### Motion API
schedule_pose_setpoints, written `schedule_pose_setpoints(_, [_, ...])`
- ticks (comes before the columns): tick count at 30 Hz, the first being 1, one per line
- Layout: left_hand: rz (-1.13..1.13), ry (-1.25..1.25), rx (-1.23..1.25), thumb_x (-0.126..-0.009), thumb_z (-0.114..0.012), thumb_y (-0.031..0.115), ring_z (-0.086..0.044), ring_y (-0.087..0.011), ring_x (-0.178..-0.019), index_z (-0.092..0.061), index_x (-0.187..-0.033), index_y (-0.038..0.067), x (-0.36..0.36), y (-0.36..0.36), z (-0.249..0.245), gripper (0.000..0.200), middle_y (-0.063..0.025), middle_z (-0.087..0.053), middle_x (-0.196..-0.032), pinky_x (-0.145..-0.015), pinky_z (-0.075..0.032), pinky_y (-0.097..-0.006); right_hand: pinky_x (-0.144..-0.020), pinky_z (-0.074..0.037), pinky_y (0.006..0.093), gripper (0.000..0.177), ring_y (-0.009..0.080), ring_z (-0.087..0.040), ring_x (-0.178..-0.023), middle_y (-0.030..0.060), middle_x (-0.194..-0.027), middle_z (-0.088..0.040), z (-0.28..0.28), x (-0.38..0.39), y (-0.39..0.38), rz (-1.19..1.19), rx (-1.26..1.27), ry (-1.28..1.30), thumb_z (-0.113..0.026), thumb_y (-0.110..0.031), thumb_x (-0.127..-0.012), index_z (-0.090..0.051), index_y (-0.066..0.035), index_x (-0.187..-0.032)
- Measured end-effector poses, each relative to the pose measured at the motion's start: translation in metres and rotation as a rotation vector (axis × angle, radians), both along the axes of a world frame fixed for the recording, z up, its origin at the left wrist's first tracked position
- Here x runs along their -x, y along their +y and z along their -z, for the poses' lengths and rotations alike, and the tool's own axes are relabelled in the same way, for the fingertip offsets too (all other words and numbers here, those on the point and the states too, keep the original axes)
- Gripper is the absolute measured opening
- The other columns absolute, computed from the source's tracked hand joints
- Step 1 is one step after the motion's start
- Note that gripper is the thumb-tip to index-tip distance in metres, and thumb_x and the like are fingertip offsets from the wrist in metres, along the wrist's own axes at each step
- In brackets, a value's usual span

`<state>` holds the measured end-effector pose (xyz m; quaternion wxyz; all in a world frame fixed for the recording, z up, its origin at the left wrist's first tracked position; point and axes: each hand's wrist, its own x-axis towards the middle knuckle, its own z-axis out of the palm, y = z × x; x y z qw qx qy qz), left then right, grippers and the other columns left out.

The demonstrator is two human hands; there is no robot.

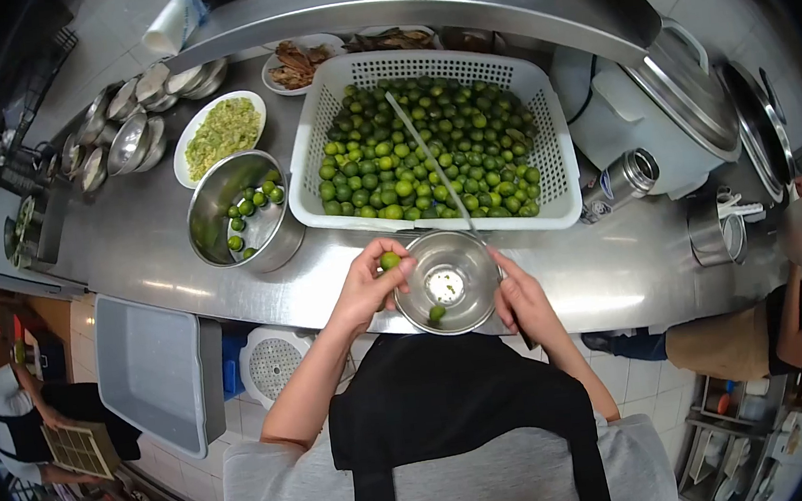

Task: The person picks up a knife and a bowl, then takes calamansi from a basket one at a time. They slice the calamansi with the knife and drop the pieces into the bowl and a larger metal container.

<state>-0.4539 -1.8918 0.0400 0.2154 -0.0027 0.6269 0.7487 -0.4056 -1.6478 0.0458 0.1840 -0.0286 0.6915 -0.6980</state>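
My left hand is closed on a small green lime, pinched between thumb and fingers at the left rim of a steel bowl. In the bottom of that bowl lie a green lime piece and a few small bits. My right hand is wrapped around the handle of a long knife at the bowl's right side. The blade points away from me, over a white perforated basket heaped with limes. To the left, a deep steel pot has several limes inside.
A white oval plate of chopped green food stands behind the pot, with stacked metal bowls farther left. A steel thermos is right of the basket. A grey tub sits below the counter's left edge. Other people stand at both sides.
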Motion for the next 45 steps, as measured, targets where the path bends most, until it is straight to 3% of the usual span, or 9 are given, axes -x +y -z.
schedule_pose_setpoints(6, [0.23, 0.303, 0.364, -0.084, -0.055, 0.013, -0.055, -0.0113, -0.06, -0.061, -0.09, 0.005, 0.01, 0.02, -0.018, 0.012, -0.0059, -0.056, -0.087, -0.045, -0.043, -0.0221, -0.037, -0.031, 0.0196, 0.054, 0.0054, -0.036, -0.038, -0.0016, -0.047, -0.038, 0.002, -0.005, 0.009, 0.062, -0.01, 0.043, -0.037, -0.036, -0.092, -0.026, -0.006, -0.135])
schedule_pose_setpoints(8, [0.272, 0.875, 0.731, -0.077, -0.059, 0.009, -0.058, -0.0215, -0.067, -0.061, -0.094, 0.005, 0.018, 0.023, -0.006, 0.018, -0.0089, -0.055, -0.089, -0.058, -0.048, -0.0307, -0.036, -0.03, 0.0187, 0.062, 0.0065, -0.034, -0.038, 0.0002, -0.048, -0.038, 0.002, -0.008, 0.008, 0.039, -0.008, 0.052, -0.037, -0.044, -0.091, -0.023, -0.003, -0.135])
schedule_pose_setpoints(18, [0.756, 0.802, 1.101, -0.067, -0.067, 0.013, -0.059, -0.0299, -0.083, -0.06, -0.093, 0.009, 0.017, 0.061, 0.037, 0.027, -0.0106, -0.053, -0.097, -0.07, -0.047, -0.0403, -0.038, -0.03, 0.0186, 0.059, 0.0066, -0.035, -0.039, -0.0002, -0.048, -0.039, 0.004, -0.015, 0.009, 0.07, 0.011, 0.07, -0.037, -0.042, -0.092, -0.024, -0.005, -0.135])
schedule_pose_setpoints(24, [0.758, 0.753, 1.036, -0.067, -0.068, 0.016, -0.057, -0.0304, -0.086, -0.057, -0.091, 0.007, 0.016, 0.064, 0.039, 0.028, -0.0114, -0.054, -0.095, -0.073, -0.045, -0.0404, -0.039, -0.031, 0.0202, 0.052, 0.0061, -0.036, -0.039, -0.0006, -0.048, -0.039, 0.006, -0.017, 0.008, 0.097, 0.024, 0.062, -0.038, -0.035, -0.093, -0.027, -0.006, -0.135])
schedule_pose_setpoints(30, [0.487, 0.521, 0.582, -0.068, -0.067, 0.007, -0.057, -0.0186, -0.075, -0.054, -0.087, 0.004, 0.008, 0.056, -0.001, 0.024, -0.0077, -0.056, -0.083, -0.066, -0.046, -0.0304, -0.039, -0.032, 0.0206, 0.051, 0.0064, -0.038, -0.04, -0.0005, -0.049, -0.04, 0.001, -0.016, 0.006, 0.042, 0.001, 0.041, -0.038, -0.037, -0.092, -0.032, -0.005, -0.131])
schedule_pose_setpoints(33, [0.323, 0.393, 0.103, -0.072, -0.067, 0.007, -0.054, -0.0123, -0.064, -0.054, -0.092, 0.004, 0.002, 0.05, 0.008, 0.024, -0.0033, -0.059, -0.079, -0.056, -0.043, -0.0266, -0.041, -0.033, 0.021, 0.049, 0.0064, -0.041, -0.043, -0.0004, -0.051, -0.042, -0.001, -0.018, -0.002, -0.027, -0.012, 0.014, -0.041, -0.035, -0.091, -0.033, -0.006, -0.13])
schedule_pose_setpoints(35, [0.263, 0.067, 0.036, -0.076, -0.062, 0.003, -0.052, -0.0047, -0.058, -0.055, -0.1, 0.004, -0.001, 0.045, 0.001, 0.025, -0.0019, -0.06, -0.084, -0.045, -0.039, -0.0183, -0.045, -0.036, 0.0255, 0.052, 0.013, -0.047, -0.045, 0.0038, -0.052, -0.045, -0.009, -0.018, -0.009, -0.068, -0.094, 0.096, -0.047, -0.032, -0.089, -0.03, -0.008, -0.132])
schedule_pose_setpoints(41, [0.04, -0.067, -0.257, -0.079, -0.058, 0.003, -0.054, -0.0037, -0.057, -0.052, -0.107, 0.004, -0.007, 0.041, -0.001, 0.028, -0.0041, -0.061, -0.085, -0.037, -0.035, -0.0124, -0.051, -0.04, 0.0353, 0.059, 0.0304, -0.052, -0.051, 0.0145, -0.058, -0.05, -0.003, -0.018, -0.016, -0.112, -0.283, 0.287, -0.053, -0.03, -0.085, -0.027, -0.011, -0.134])
schedule_pose_setpoints(45, [-0.019, -0.161, -0.367, -0.081, -0.058, 0.007, -0.055, -0.0039, -0.059, -0.052, -0.103, 0.005, -0.005, 0.041, 0.002, 0.023, -0.005, -0.06, -0.084, -0.036, -0.034, -0.0127, -0.053, -0.041, 0.0357, 0.061, 0.0315, -0.056, -0.056, 0.0156, -0.064, -0.054, 0.004, -0.015, -0.017, -0.121, -0.34, 0.463, -0.053, -0.032, -0.085, -0.024, -0.011, -0.135])
